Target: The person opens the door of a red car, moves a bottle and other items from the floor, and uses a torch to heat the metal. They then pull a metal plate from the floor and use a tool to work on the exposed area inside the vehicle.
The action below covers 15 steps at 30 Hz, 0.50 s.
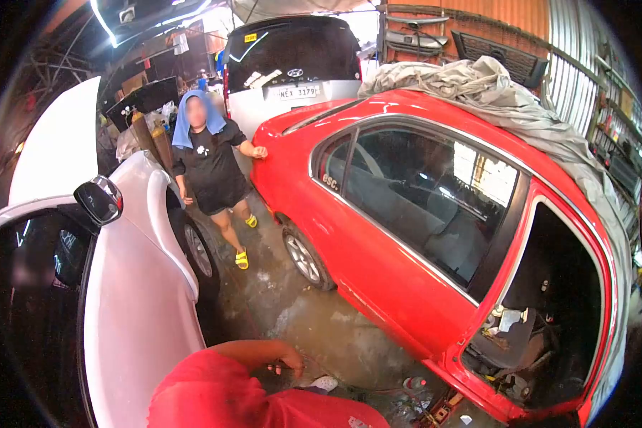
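Note:
My left arm in a red sleeve reaches across the bottom of the view. My left hand [289,362] hangs loosely above the floor, its fingers slightly bent and apart, and nothing shows in it. It is between the white car [132,285] and the red car [381,264], touching neither. Below it a pale shoe [325,384] is partly hidden by my red shirt [214,392]. My right hand is out of view. In the red car's side, a front door opening [610,285] without its door shows a dark interior with loose parts.
A person [210,160] with a blue cloth on the head stands between the cars, one hand near the red car's rear. A silver van [292,71] is behind. A grey cover [478,89] lies over the red roof. A bottle [415,383] and tools [442,410] lie on the floor.

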Motion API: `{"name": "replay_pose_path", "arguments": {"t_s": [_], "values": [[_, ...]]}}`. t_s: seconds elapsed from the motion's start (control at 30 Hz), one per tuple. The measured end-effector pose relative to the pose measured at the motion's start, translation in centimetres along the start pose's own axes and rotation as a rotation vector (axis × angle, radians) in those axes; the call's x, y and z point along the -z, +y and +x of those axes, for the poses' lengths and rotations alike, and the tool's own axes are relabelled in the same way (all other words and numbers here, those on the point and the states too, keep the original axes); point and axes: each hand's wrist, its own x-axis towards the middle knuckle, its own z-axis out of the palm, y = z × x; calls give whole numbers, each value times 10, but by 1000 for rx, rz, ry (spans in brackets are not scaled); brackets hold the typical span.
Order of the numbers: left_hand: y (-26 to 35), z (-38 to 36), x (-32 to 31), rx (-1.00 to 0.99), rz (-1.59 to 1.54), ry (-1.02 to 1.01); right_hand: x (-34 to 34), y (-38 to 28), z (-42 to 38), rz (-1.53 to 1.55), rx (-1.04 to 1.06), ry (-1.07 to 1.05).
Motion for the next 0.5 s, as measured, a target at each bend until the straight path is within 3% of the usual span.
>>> {"name": "replay_pose_path", "arguments": {"t_s": [0.1,0.2,0.37,0.5], "values": [[19,5,-3,-12,87,58,9,23,-9,-38,-5,8],[42,27,8,-84,221,-63,-2,95,-63,14,-110,69],[82,60,7,-133,315,-78,-64,210,-158,53,-190,23],[117,76,-6,-93,290,-109,-75,240,-180,135,-161,-54]]}}
